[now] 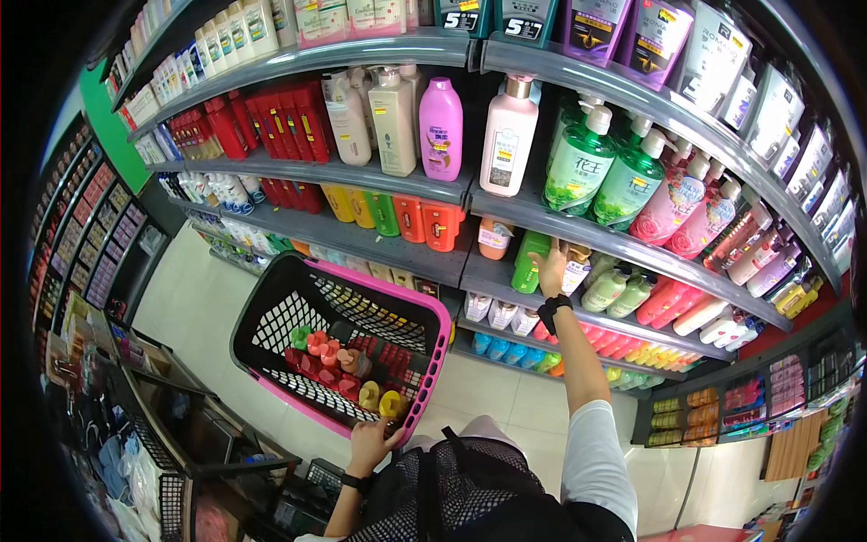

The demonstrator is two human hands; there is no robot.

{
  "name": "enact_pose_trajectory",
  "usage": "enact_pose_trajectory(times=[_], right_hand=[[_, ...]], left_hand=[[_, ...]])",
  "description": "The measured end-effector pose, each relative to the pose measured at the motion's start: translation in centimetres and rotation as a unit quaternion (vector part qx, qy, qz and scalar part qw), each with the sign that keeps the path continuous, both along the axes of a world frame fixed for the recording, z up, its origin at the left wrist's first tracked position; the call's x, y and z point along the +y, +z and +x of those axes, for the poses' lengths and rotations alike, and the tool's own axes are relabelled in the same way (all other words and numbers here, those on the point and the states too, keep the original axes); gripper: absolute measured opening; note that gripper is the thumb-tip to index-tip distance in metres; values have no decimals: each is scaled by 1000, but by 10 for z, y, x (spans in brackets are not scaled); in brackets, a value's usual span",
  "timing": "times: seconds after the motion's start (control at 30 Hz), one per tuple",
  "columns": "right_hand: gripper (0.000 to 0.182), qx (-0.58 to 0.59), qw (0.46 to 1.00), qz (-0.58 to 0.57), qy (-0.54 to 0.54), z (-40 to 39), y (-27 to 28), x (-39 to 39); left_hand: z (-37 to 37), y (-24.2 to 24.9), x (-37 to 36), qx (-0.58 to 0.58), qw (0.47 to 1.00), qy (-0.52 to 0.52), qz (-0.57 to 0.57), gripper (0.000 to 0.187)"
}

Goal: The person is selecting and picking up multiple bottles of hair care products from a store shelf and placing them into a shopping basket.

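On a lower shelf, my right hand [549,271] reaches in with its fingers apart, beside a green bottle [531,262]; whether it touches the bottle is unclear. White bottles [576,269] with gold tops stand just right of that hand, and an orange-and-white bottle [494,238] stands to the left. My left hand [368,444] is closed on the pink rim of a black basket [435,357]. Inside the basket are several bottles with red, green and yellow tops, among them a yellow one [390,404].
Grey shelves [388,180] curve across the view, holding a pink bottle [440,129], green pump bottles [578,161] and red bottles [293,122]. Another rack [90,226] stands at the far left. Dark bins [203,425] are at the lower left, beside the tiled floor [176,294].
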State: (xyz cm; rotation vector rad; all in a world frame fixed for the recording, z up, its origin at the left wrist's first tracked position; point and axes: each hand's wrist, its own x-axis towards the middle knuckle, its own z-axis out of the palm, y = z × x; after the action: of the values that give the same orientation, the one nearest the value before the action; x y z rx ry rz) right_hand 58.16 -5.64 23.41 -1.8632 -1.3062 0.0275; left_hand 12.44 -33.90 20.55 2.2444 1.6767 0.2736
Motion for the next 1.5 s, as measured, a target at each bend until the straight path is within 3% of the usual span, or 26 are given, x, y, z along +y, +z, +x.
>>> enact_pose_trajectory(times=[0.4, 0.73, 0.93, 1.1, 1.23, 1.4, 1.5], right_hand=[[88, -38, 999, 12, -17, -2, -4, 2], [86, -4, 1000, -2, -31, -6, -1, 5], [83, -64, 998, 21, 19, -1, 2, 3], [81, -20, 999, -26, -42, -13, 4, 2], [79, 13, 999, -41, -30, -11, 5, 4], [79, -48, 998, 49, -16, -10, -12, 7], [79, -22, 999, 32, -11, -16, -10, 4]], left_hand=[[4, 7, 2, -18, 999, -8, 37, 38], [2, 4, 4, -16, 1000, -7, 20, 38], [3, 4, 2, -12, 999, -9, 37, 36], [-1, 1, 3, -23, 999, -17, 38, 36], [2, 3, 3, -25, 999, -14, 44, 36], [5, 12, 2, -24, 999, -8, 35, 33], [3, 9, -2, -19, 999, -2, 29, 31]])
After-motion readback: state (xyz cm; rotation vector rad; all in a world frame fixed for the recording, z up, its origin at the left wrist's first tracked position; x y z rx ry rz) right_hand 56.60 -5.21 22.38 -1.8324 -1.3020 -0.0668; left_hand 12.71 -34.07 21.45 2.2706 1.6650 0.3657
